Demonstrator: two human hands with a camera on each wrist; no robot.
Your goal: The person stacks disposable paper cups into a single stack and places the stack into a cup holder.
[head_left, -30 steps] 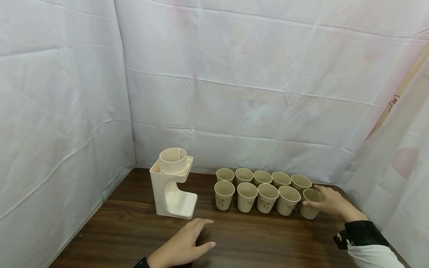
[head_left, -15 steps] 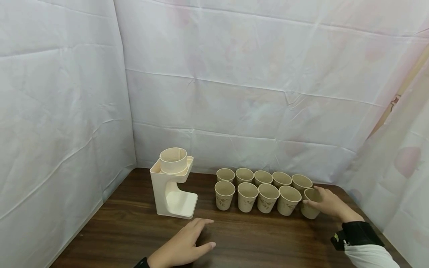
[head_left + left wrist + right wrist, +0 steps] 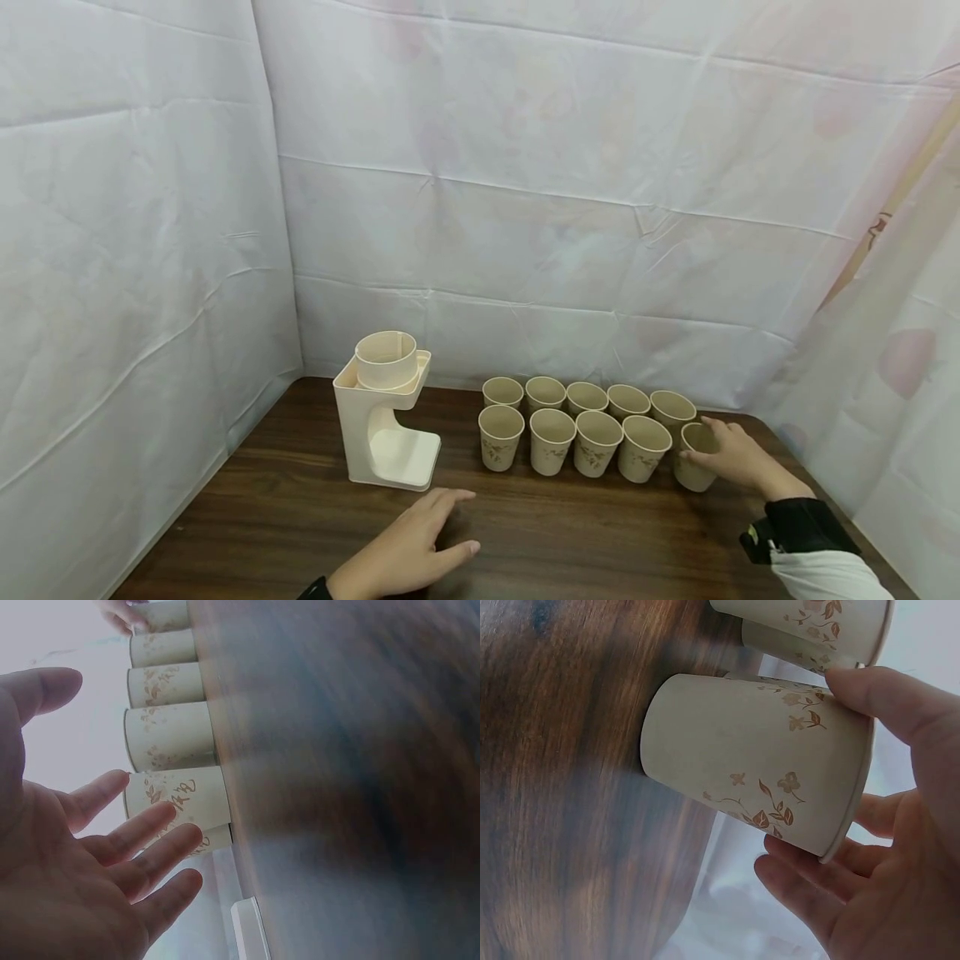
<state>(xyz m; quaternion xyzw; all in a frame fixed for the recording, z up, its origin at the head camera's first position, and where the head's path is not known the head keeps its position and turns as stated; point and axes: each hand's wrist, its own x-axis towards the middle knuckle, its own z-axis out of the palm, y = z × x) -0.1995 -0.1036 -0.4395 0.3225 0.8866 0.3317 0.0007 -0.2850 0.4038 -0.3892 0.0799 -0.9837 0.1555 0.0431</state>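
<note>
R hand (image 3: 738, 457): thumb & fingers pinch end cup (image 3: 693, 477) nr rim; 9 other cups (image 3: 597, 454) past thumb. L hand (image 3: 408, 546): fingers spread, cream stand (image 3: 356, 433) nr fingertips.

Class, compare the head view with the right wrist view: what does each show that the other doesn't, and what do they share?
Only the head view shows the left hand, the cream stand and both rows of cups from end to end.

Only the right wrist view clearly shows the brown floral print on the held cup, and the palm side of the right hand.

Both show that hand holding that cup, and the wooden table.
</note>
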